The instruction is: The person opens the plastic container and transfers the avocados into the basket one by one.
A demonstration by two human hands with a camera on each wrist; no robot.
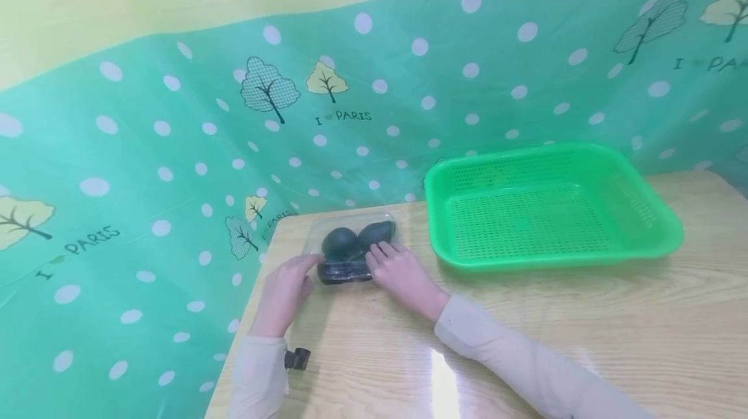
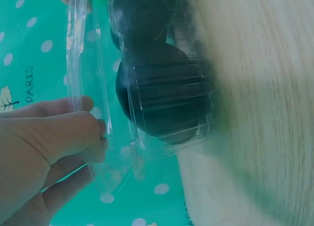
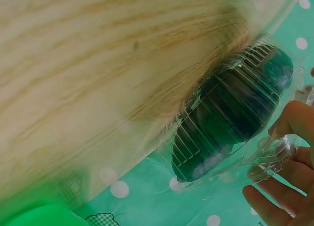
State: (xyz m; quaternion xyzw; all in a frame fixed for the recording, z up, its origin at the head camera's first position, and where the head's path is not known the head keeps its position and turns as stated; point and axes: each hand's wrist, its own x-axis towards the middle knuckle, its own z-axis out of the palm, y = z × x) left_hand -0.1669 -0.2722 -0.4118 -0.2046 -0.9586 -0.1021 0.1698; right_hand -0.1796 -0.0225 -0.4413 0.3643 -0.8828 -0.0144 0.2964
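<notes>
A clear plastic clamshell box (image 1: 315,230) sits at the table's far left, with dark green avocados inside; one avocado (image 1: 340,243) lies beside another avocado (image 1: 375,234). My left hand (image 1: 285,292) is at its left front corner. In the left wrist view, the thumb and fingers pinch the lid's rim (image 2: 76,49), which stands apart from the box's lower rim. At the right front corner, my right hand (image 1: 403,276) grips the lid's edge (image 3: 272,155) between thumb and fingers. The ribbed front wall shows the avocados through it.
A green perforated plastic basket (image 1: 555,263) stands on the wooden table (image 1: 526,341) to the right of the box. Behind and left hangs a green dotted cloth (image 1: 374,146) with printed trees. A small black device (image 1: 298,358) is at the left wrist.
</notes>
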